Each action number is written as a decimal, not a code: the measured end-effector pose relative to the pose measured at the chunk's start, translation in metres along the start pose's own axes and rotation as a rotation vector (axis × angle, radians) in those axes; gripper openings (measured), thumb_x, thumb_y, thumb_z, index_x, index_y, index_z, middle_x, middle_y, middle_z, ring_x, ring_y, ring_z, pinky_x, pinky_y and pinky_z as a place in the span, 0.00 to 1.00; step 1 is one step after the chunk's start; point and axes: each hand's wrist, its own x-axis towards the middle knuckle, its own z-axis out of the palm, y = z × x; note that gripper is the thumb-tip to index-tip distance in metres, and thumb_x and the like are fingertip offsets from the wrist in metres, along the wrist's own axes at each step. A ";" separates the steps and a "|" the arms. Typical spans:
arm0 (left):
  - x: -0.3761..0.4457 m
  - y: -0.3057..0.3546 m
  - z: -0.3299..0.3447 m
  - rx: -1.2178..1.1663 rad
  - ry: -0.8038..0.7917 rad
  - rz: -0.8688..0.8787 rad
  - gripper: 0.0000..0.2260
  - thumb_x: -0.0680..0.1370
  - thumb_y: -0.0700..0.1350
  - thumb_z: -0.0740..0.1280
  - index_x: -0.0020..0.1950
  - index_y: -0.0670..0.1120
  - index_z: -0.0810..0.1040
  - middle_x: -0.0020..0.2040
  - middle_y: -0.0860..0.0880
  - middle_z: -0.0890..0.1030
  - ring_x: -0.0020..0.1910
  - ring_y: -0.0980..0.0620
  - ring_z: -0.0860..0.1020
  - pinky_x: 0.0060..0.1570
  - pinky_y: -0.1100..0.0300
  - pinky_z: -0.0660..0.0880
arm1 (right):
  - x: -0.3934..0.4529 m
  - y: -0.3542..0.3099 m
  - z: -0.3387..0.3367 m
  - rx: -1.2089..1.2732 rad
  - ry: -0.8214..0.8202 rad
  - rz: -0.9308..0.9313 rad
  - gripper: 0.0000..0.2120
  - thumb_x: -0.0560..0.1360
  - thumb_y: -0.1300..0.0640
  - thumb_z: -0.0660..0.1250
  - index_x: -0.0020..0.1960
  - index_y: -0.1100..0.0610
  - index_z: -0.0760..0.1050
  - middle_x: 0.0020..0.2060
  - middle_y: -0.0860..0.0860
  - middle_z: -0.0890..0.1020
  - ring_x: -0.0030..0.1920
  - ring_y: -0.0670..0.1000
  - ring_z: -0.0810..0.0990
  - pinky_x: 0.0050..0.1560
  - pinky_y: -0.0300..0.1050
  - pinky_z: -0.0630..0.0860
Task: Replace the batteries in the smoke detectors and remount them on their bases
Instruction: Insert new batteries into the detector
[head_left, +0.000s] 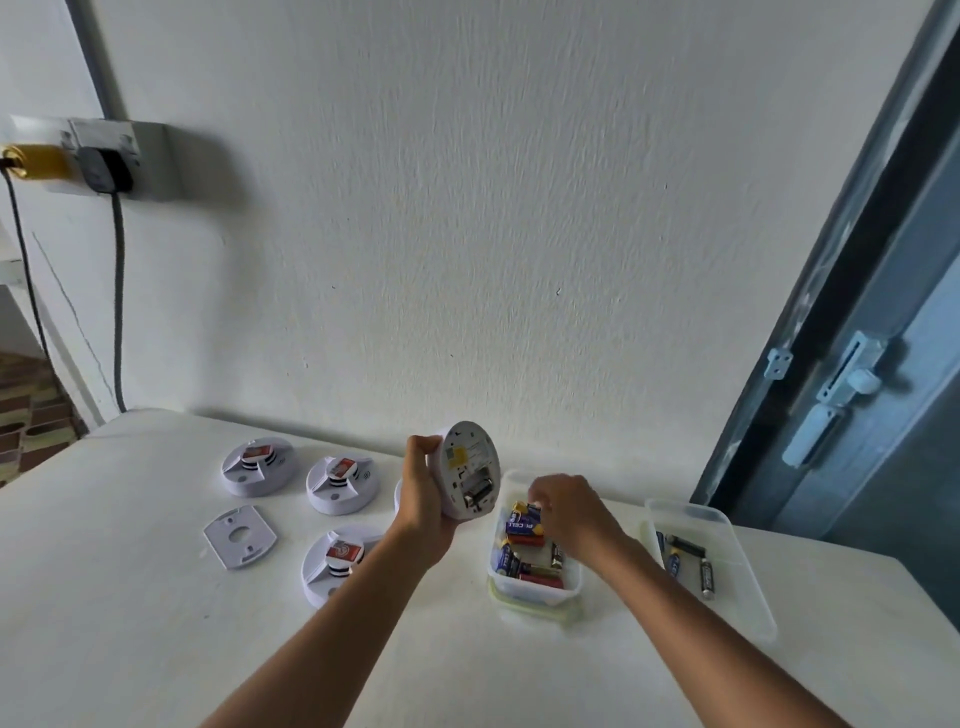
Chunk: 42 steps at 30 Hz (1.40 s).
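Above the white worktop, a smoke detector is held on edge in the left hand, fingers curled round its rim, its open battery bay facing the camera. A light, rigid plastic shell, it looks best gripped by the rim as here, clear of the bay's contacts; smooth sides could slip if the grip loosens. The right hand reaches into a clear tub of batteries just beside it, fingertips bent down among the cells; whether they pinch one cannot be told. A second tub with a few batteries sits to the right. Three more detectors and a loose mounting base lie to the left.
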 end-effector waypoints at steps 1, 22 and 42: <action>0.000 -0.001 -0.001 0.013 -0.001 -0.002 0.24 0.74 0.54 0.59 0.62 0.41 0.78 0.60 0.33 0.78 0.54 0.37 0.79 0.48 0.43 0.77 | 0.001 0.000 0.004 -0.104 -0.062 -0.014 0.16 0.73 0.70 0.54 0.48 0.52 0.74 0.49 0.50 0.76 0.51 0.53 0.74 0.47 0.42 0.69; 0.003 -0.011 -0.011 0.112 0.025 -0.039 0.20 0.78 0.51 0.55 0.62 0.42 0.77 0.60 0.33 0.78 0.55 0.36 0.78 0.51 0.42 0.77 | 0.009 -0.005 0.024 -0.303 -0.367 -0.063 0.17 0.69 0.55 0.69 0.28 0.55 0.64 0.26 0.49 0.68 0.32 0.51 0.69 0.29 0.39 0.61; -0.001 -0.013 0.002 0.036 -0.078 -0.087 0.20 0.79 0.52 0.54 0.56 0.42 0.78 0.47 0.39 0.83 0.50 0.42 0.79 0.60 0.44 0.72 | -0.023 -0.033 0.010 0.775 0.317 -0.239 0.09 0.66 0.67 0.77 0.39 0.61 0.77 0.38 0.51 0.83 0.40 0.46 0.83 0.41 0.38 0.80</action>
